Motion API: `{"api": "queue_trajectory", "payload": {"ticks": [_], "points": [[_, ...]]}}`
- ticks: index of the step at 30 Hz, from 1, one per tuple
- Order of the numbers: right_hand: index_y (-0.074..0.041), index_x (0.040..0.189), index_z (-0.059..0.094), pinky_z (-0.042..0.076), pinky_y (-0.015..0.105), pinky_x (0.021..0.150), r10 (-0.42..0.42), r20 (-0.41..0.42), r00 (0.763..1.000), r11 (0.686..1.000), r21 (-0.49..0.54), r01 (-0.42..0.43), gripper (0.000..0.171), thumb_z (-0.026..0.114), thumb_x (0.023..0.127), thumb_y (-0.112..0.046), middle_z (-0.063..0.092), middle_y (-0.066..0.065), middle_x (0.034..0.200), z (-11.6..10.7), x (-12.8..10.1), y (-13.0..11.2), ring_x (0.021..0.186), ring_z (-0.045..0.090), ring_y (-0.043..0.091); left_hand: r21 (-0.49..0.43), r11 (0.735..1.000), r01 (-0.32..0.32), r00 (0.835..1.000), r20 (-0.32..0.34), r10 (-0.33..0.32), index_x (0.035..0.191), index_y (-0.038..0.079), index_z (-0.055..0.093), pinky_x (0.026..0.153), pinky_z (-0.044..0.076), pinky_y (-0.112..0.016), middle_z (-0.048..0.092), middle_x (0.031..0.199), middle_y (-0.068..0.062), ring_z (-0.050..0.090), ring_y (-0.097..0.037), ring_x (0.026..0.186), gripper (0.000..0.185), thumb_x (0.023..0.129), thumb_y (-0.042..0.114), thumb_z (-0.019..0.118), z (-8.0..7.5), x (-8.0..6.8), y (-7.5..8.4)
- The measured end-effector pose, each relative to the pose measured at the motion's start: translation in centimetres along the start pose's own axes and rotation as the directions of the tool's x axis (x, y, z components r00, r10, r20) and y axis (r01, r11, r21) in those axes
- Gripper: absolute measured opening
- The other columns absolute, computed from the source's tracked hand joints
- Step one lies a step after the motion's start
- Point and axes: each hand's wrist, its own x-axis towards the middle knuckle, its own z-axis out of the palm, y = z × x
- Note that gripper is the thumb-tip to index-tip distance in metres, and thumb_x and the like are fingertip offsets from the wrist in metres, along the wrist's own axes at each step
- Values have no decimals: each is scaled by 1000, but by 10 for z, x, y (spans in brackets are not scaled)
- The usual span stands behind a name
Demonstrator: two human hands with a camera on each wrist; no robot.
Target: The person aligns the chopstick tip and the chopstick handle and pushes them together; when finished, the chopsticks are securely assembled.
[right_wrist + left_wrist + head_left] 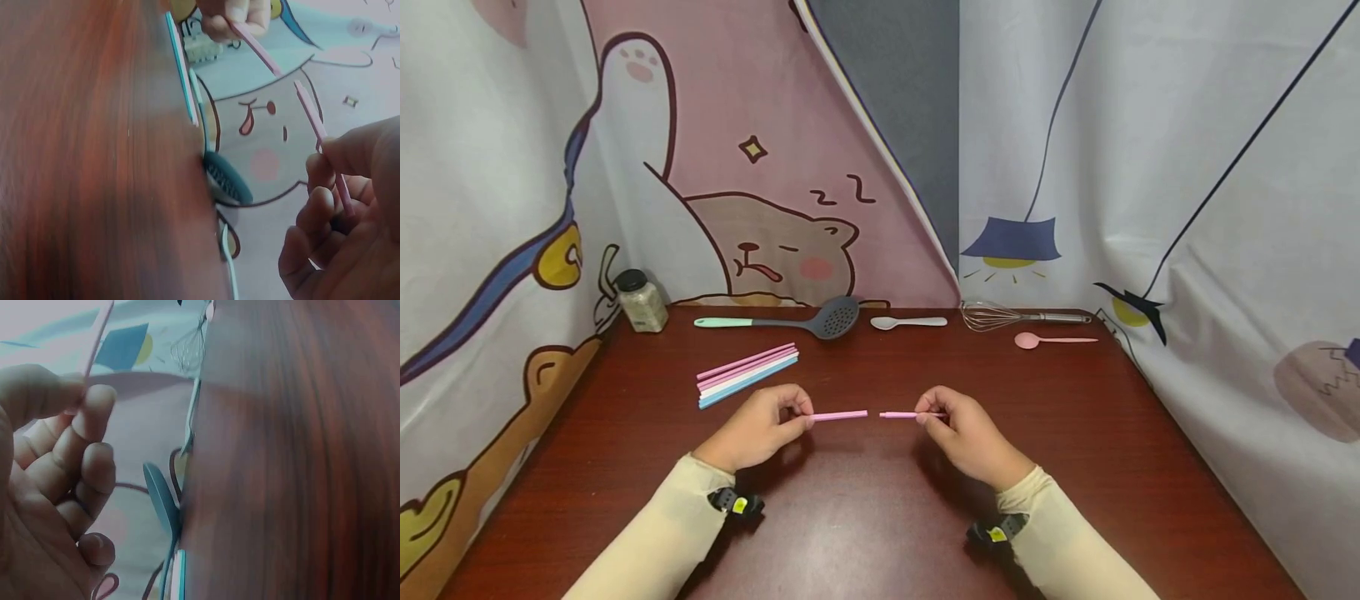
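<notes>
My left hand (765,425) pinches a pink plastic stick (842,415) between thumb and forefinger, its free end pointing right. My right hand (967,433) pinches a second pink stick (897,415), which points left and has a narrower tip. The two ends face each other above the table with a small gap between them. In the right wrist view, that second stick (309,109) passes through the fingertips and its rear end shows by the palm. A row of pink, white and blue sticks (747,377) lies on the table beyond my left hand.
Along the back of the dark red table (850,533) lie a slotted spoon (835,318), a white spoon (910,322), a whisk (1022,317) and a pink spoon (1052,340). A black-lidded jar (642,302) stands at the back left corner. Printed curtains surround the table.
</notes>
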Motion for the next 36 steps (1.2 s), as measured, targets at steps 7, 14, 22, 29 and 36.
{"api": "queue_trajectory", "payload": {"ticks": [7, 14, 22, 29, 36], "points": [[-15, 94, 66, 49, 25, 68, -30, -28, 999, 1000, 6, 30, 15, 71, 98, -1, 61, -5, 82, 3, -3, -10, 76, 56, 8, -67, 997, -28, 1000, 1, 28, 97, 15, 66, 72, 50, -27, 62, 88, 3, 57, -11, 81, 9, 99, 10, 73, 6, -2, 10], [-15, 93, 67, 50, 25, 70, -41, -38, 998, 999, 4, 41, 15, 72, 98, -2, 64, -2, 83, 3, -3, -12, 77, 58, 8, -107, 994, -38, 999, -7, 38, 96, 15, 67, 74, 50, -28, 63, 88, 3, 57, -11, 83, 8, 98, 11, 74, 8, -2, 13], [-16, 93, 68, 51, 26, 72, -28, -58, 998, 1000, -16, 27, 16, 73, 97, -2, 66, 1, 84, 2, -5, -16, 78, 58, 8, -112, 991, -72, 997, -36, 68, 94, 16, 68, 72, 50, -26, 63, 86, 4, 58, -10, 80, 11, 98, 7, 74, 12, -2, 17], [-15, 93, 69, 51, 26, 72, -37, -101, 994, 999, -16, 36, 15, 74, 96, -1, 66, -2, 83, 4, -4, -17, 78, 58, 8, -82, 993, -89, 993, -81, 82, 98, 17, 69, 78, 50, -26, 64, 90, 6, 59, -11, 87, 10, 98, 7, 74, 14, -3, 19], [-14, 96, 72, 52, 26, 74, -37, -164, 986, 999, -27, 33, 13, 76, 94, -2, 68, -7, 86, 4, -3, -12, 81, 61, 8, -70, 994, -85, 988, -136, 75, 101, 17, 72, 78, 50, -27, 69, 93, 6, 60, -10, 87, 12, 97, 5, 74, 15, -2, 20]]}}
